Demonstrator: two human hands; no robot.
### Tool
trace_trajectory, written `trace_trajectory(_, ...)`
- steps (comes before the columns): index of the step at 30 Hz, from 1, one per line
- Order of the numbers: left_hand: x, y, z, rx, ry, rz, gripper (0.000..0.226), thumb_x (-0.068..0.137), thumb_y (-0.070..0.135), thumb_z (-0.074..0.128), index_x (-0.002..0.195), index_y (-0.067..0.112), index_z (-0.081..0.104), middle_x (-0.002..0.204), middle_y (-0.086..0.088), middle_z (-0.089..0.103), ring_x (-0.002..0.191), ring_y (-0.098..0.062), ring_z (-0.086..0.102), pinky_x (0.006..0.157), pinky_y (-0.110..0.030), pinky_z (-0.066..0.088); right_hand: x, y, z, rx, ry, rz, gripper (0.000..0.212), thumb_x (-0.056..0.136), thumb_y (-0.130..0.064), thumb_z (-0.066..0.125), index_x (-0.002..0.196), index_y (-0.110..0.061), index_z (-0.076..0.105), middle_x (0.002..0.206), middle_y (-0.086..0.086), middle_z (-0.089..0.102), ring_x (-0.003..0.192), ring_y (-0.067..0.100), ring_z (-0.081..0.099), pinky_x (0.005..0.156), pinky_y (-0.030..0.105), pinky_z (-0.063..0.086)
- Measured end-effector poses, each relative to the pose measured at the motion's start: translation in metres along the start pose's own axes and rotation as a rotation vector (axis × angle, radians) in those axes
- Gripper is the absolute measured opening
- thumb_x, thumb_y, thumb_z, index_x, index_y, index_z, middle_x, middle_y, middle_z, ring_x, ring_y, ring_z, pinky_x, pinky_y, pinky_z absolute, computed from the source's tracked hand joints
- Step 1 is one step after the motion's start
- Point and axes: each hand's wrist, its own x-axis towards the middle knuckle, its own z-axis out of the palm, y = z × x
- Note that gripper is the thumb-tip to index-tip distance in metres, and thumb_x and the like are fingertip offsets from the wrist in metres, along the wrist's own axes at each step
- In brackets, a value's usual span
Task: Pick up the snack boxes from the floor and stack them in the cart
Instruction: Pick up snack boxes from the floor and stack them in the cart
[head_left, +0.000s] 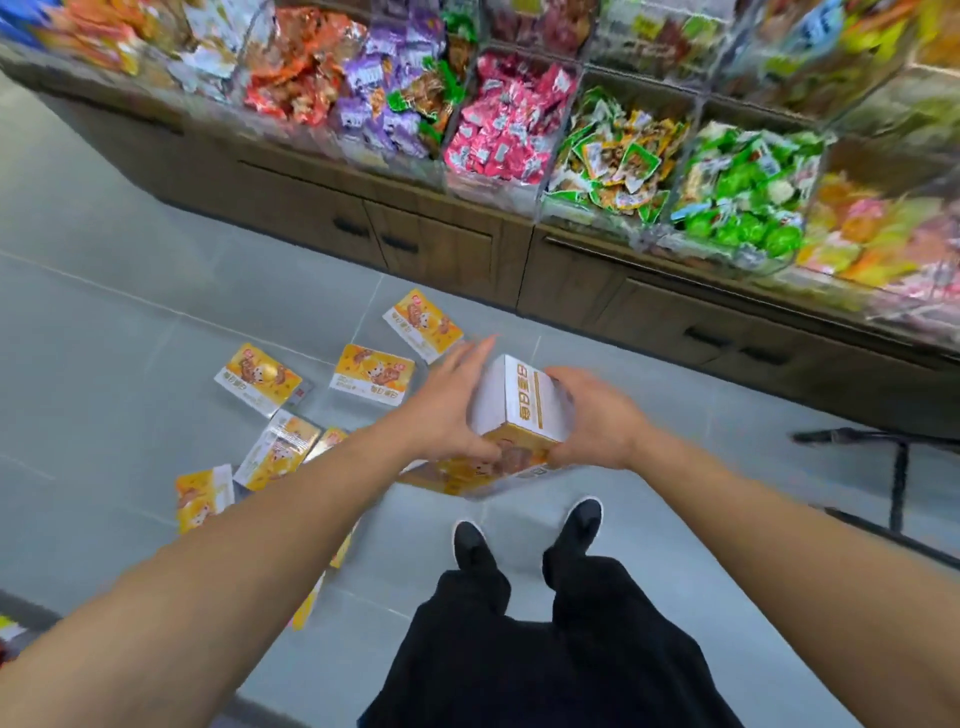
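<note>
I hold a small stack of snack boxes (519, 410) in front of me above the floor, white and yellow with printed sides. My left hand (451, 410) presses its left side and my right hand (597, 415) grips its right side. Several more yellow snack boxes lie scattered on the grey tiles to the left, among them one (258, 378), another (372, 374) and a third (422, 324) nearest the cabinet. Part of the lower box in my hands is hidden by my fingers. The cart's black frame (898, 467) shows at the right edge.
A wooden cabinet (431, 244) with dark handles runs along the far side, topped by clear bins (613, 156) full of wrapped snacks. My black shoes (470, 545) and trousers stand on the tiles below the boxes.
</note>
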Motion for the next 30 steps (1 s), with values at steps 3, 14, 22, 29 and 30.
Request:
trace_trajectory(3,-0.002,-0.005,0.007,0.085,-0.055,-0.062,0.136,0.047,0.055,0.084,0.152,0.039,-0.001,0.152,0.003,0.031,0.139,-0.023,0.03,0.113,-0.046,0.034,-0.037,0.025,-0.009,0.306,0.098,0.115,0.09,0.059,-0.021,0.089,0.137,-0.027,0.045,0.125,-0.007,0.056,0.111,0.012,0.054,0.085,0.021,0.042)
trace_trajectory(14,0.046,0.15,0.084,0.362,-0.148,0.179,0.084,0.052,0.039,0.087,0.124,0.02,0.049,0.117,-0.002,0.05,0.111,-0.02,0.047,0.082,-0.028,0.041,-0.222,0.175,-0.013,0.626,0.264,0.436,0.11,0.063,-0.022,0.092,0.15,-0.035,0.025,0.154,-0.01,0.033,0.14,0.019,0.034,0.1,0.038,0.046)
trace_trajectory(22,0.053,0.346,0.241,0.52,-0.168,0.407,0.075,0.052,0.049,0.076,0.118,0.028,0.048,0.115,0.0,0.044,0.098,-0.026,0.058,0.08,-0.037,0.054,-0.373,0.297,-0.023,0.084,0.405,0.485,0.127,0.06,-0.061,0.083,0.156,-0.022,0.009,0.162,0.0,0.016,0.148,0.021,0.017,0.121,0.038,0.017)
trace_trajectory(29,0.058,0.496,0.352,0.585,-0.184,0.601,0.08,0.053,0.059,0.076,0.121,0.034,0.043,0.118,0.001,0.043,0.106,-0.024,0.053,0.081,-0.041,0.054,-0.482,0.403,-0.056,0.0,0.349,0.628,0.108,0.063,-0.064,0.075,0.149,-0.024,0.021,0.143,-0.002,0.039,0.128,0.026,0.037,0.105,0.041,0.041)
trace_trajectory(30,0.061,0.507,0.357,0.585,-0.184,0.609,0.078,0.053,0.06,0.075,0.119,0.034,0.043,0.117,0.002,0.043,0.105,-0.025,0.053,0.081,-0.042,0.054,-0.49,0.412,-0.061,-0.011,0.352,0.632,0.104,0.065,-0.059,0.075,0.148,-0.025,0.023,0.141,-0.003,0.04,0.128,0.026,0.038,0.104,0.041,0.042)
